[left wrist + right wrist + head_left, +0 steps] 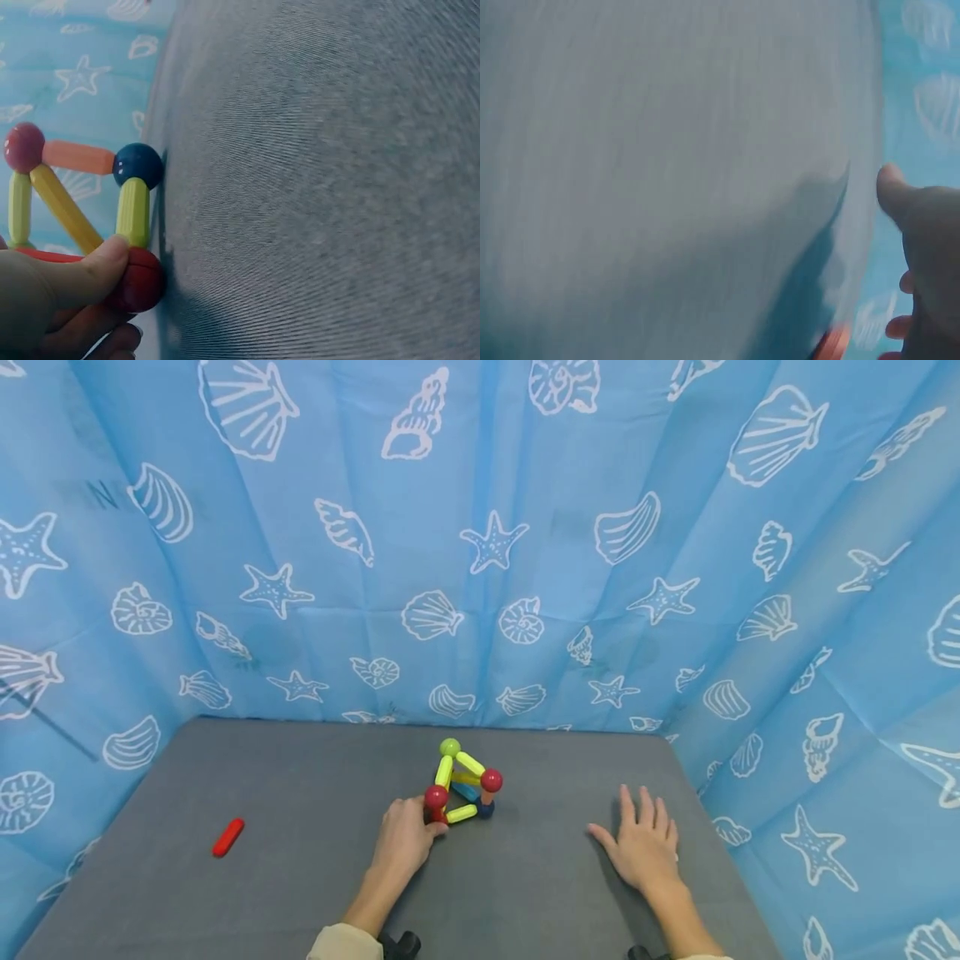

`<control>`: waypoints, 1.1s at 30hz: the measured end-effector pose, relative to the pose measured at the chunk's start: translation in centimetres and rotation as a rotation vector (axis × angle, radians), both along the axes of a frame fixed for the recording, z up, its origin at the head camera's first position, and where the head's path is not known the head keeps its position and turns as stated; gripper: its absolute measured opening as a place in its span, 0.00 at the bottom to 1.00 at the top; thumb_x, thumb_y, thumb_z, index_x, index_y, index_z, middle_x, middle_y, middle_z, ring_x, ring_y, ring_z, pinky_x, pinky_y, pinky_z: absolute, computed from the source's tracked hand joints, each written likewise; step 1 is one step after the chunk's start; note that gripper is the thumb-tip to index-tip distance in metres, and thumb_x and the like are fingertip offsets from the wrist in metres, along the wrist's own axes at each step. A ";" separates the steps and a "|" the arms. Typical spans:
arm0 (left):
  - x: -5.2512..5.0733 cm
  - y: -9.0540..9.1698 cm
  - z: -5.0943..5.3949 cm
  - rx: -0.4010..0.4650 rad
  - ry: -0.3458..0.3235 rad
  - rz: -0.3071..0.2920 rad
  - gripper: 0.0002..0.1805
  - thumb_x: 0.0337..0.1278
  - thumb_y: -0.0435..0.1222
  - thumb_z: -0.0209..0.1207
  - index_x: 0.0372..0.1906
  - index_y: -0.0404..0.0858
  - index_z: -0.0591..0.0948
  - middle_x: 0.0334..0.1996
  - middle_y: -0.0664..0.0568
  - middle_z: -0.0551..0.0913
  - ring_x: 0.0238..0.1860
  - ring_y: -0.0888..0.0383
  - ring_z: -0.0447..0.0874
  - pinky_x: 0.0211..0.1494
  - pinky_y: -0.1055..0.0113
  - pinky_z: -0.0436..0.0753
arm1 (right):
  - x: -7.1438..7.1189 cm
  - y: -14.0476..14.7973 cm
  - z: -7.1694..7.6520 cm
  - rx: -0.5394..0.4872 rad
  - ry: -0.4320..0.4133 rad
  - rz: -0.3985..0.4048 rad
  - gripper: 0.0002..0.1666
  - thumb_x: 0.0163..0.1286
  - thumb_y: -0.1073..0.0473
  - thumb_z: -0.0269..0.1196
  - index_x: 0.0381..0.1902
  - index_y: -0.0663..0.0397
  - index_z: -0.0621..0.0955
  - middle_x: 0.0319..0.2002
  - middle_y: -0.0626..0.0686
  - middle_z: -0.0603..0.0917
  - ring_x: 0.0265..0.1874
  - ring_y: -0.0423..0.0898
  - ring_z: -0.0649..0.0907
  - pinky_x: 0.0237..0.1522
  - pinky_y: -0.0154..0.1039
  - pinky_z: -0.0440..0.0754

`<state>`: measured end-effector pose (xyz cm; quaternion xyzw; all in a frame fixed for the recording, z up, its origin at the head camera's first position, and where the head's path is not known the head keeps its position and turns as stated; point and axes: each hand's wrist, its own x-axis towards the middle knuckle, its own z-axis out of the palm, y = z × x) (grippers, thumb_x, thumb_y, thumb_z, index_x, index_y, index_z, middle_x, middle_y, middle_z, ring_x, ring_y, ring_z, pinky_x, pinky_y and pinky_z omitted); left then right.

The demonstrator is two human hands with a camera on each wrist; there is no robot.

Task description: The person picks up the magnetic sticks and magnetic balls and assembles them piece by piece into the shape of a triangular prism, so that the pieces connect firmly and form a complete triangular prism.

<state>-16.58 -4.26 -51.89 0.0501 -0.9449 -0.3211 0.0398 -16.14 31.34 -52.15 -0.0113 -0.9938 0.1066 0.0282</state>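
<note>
A small frame of coloured rods and balls stands on the grey table. In the head view it shows a green ball (450, 747), a red ball (491, 780), a dark blue ball (485, 808) and a yellow-green rod (462, 813). My left hand (402, 835) is at its near left corner. Seen from the left wrist, the thumb and fingers pinch a lower red ball (142, 281); an orange rod (79, 157) joins two other balls. My right hand (645, 847) is over the table's right side, fingers spread, apart from the frame.
A loose red rod (228, 837) lies on the left part of the grey table (300, 877). Behind and along the sides hangs a blue curtain (420, 543) with white shells. A blurred orange-red thing (832, 343) shows below the right hand; its kind is unclear.
</note>
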 end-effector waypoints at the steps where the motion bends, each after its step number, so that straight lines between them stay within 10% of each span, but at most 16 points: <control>1: 0.0 0.0 0.0 0.004 -0.003 -0.001 0.20 0.44 0.42 0.79 0.41 0.34 0.88 0.31 0.48 0.85 0.33 0.54 0.78 0.39 0.56 0.82 | 0.1 1.0 0.2 -0.005 -0.023 -0.027 0.55 0.73 0.33 0.58 0.79 0.65 0.54 0.75 0.78 0.52 0.72 0.81 0.54 0.64 0.81 0.57; 14: -0.3 0.1 0.3 -0.004 -0.022 -0.006 0.18 0.45 0.40 0.79 0.37 0.32 0.87 0.28 0.47 0.85 0.29 0.55 0.79 0.36 0.58 0.83 | 0.6 3.3 0.2 -0.086 0.153 -0.027 0.25 0.69 0.67 0.66 0.61 0.74 0.76 0.45 0.73 0.80 0.43 0.69 0.81 0.45 0.65 0.78; 27: 0.1 0.2 -0.4 0.022 0.062 -0.013 0.12 0.44 0.36 0.79 0.31 0.37 0.86 0.28 0.48 0.87 0.31 0.52 0.85 0.39 0.53 0.85 | -1.6 -8.3 6.8 -0.442 0.471 0.328 0.23 0.64 0.68 0.71 0.56 0.60 0.80 0.41 0.54 0.81 0.38 0.45 0.84 0.39 0.45 0.87; 33: 0.0 0.1 -0.5 0.038 0.067 0.009 0.13 0.44 0.36 0.79 0.34 0.37 0.88 0.32 0.46 0.89 0.36 0.48 0.88 0.42 0.51 0.85 | -1.6 -14.3 8.8 -0.627 0.462 0.469 0.20 0.65 0.62 0.72 0.54 0.52 0.81 0.43 0.48 0.83 0.41 0.41 0.85 0.45 0.40 0.87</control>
